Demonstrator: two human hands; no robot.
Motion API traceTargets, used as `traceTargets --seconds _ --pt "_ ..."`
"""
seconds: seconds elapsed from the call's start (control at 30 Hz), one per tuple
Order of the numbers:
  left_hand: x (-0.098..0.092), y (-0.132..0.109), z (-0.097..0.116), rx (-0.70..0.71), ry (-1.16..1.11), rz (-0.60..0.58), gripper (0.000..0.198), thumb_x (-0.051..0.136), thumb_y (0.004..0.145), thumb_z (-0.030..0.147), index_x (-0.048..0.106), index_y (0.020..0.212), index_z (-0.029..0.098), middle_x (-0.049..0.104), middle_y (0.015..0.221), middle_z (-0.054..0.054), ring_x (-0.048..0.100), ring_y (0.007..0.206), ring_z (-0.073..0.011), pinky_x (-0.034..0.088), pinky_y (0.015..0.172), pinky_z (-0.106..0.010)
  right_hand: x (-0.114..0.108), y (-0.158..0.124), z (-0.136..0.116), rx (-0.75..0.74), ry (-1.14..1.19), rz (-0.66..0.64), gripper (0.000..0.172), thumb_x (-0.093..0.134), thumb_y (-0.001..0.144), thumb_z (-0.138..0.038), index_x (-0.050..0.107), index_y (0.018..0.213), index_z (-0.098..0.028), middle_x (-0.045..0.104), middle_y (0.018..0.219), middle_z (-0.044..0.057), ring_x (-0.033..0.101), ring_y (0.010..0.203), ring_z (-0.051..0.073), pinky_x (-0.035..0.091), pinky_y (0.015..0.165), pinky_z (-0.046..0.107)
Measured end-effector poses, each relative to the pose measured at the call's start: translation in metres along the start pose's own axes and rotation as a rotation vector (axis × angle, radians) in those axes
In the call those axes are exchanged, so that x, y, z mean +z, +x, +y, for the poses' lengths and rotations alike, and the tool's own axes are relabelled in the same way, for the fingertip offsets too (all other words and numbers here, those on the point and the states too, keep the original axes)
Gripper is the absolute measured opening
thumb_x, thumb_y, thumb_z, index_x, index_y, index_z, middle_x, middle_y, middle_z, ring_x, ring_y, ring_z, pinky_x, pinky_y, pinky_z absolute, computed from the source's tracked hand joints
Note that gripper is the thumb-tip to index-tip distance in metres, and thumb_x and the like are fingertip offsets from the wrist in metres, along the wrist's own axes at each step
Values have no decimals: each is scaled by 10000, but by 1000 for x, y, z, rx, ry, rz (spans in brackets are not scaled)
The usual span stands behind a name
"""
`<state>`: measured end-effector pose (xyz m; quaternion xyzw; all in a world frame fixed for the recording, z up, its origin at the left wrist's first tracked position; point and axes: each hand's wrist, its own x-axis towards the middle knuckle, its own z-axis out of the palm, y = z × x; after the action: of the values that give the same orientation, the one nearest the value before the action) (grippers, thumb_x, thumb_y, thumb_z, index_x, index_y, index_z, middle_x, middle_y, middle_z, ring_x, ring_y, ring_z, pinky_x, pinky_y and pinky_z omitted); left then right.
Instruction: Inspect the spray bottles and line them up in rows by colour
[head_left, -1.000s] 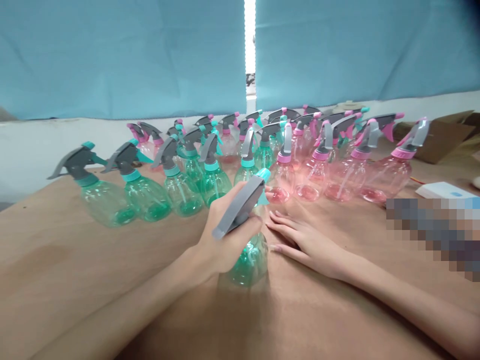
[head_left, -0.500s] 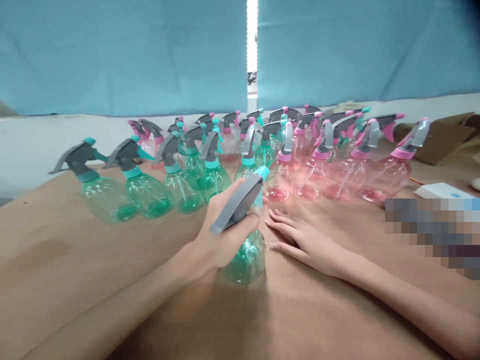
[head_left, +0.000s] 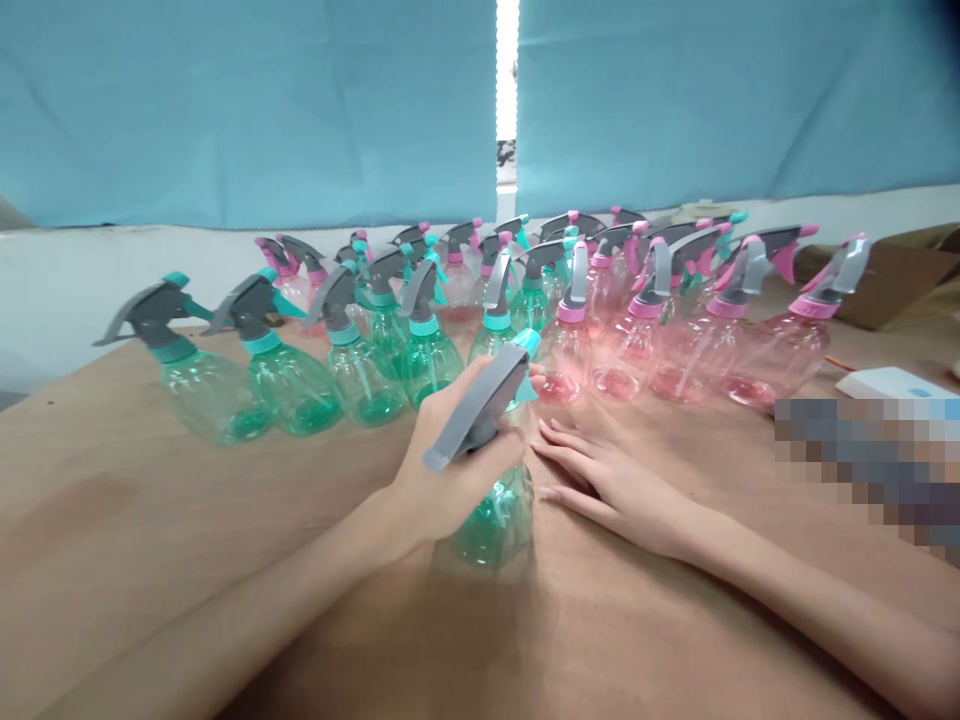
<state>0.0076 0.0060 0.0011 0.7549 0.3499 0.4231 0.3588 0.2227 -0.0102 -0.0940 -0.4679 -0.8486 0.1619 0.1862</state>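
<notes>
My left hand (head_left: pixel 450 455) is wrapped round the neck of a green spray bottle (head_left: pixel 495 525), just under its grey and turquoise trigger head. The bottle stands on the wooden table (head_left: pixel 630 640), close in front of me; my fingers hide its neck. To its right my right hand (head_left: pixel 607 475) lies flat on the table, fingers spread, holding nothing. Its fingertips point at the bottle and sit close beside it. Behind my hands, green spray bottles (head_left: pixel 371 385) stand in a row on the left and pink spray bottles (head_left: pixel 622 365) on the right.
Several more spray bottles (head_left: pixel 457 270) with pink or turquoise nozzles crowd the back. A cardboard box (head_left: pixel 892 280) and a white object (head_left: pixel 892 385) lie at the right, near a blurred-out patch. Blue cloth (head_left: pixel 247 110) hangs behind the table.
Almost nothing differs. My left hand stays round the green spray bottle, and my right hand still lies flat; the view has shifted very slightly.
</notes>
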Motion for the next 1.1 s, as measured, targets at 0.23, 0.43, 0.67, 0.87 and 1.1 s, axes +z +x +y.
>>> traceTargets --seconds 0.23,0.43,0.67,0.87,1.1 --pt "0 0 1 -9 -6 -4 194 575 746 172 597 924 247 596 661 27 562 612 -165 455 581 -302 0 0 -1 6 -11 2 600 422 954 -550 412 1452 -217 413 1496 112 326 1401 299 310 1126 520" --pt "0 2 5 -15 -19 -13 110 565 740 203 560 844 237 605 715 9 561 640 -163 429 544 -288 -3 1 -3 18 -24 -17 606 403 960 -552 415 1451 -197 397 1504 119 313 1408 295 314 1124 516" --pt "0 -1 12 -14 71 7 73 526 762 210 549 825 237 581 696 12 549 643 -164 438 558 -296 0 1 -2 22 12 13 579 437 952 -537 438 1439 -222 428 1487 113 341 1393 308 322 1118 523" --pt "-1 0 12 -28 101 -14 55 503 752 218 517 801 238 579 714 14 557 654 -169 434 575 -311 0 1 -1 23 8 16 567 442 950 -538 450 1431 -238 428 1489 104 346 1390 302 324 1120 509" --pt "1 -3 14 -45 84 17 30 487 771 218 466 773 239 565 681 30 544 602 -152 398 545 -300 1 1 0 16 8 17 565 451 950 -528 470 1417 -212 442 1477 121 359 1383 302 332 1117 505"
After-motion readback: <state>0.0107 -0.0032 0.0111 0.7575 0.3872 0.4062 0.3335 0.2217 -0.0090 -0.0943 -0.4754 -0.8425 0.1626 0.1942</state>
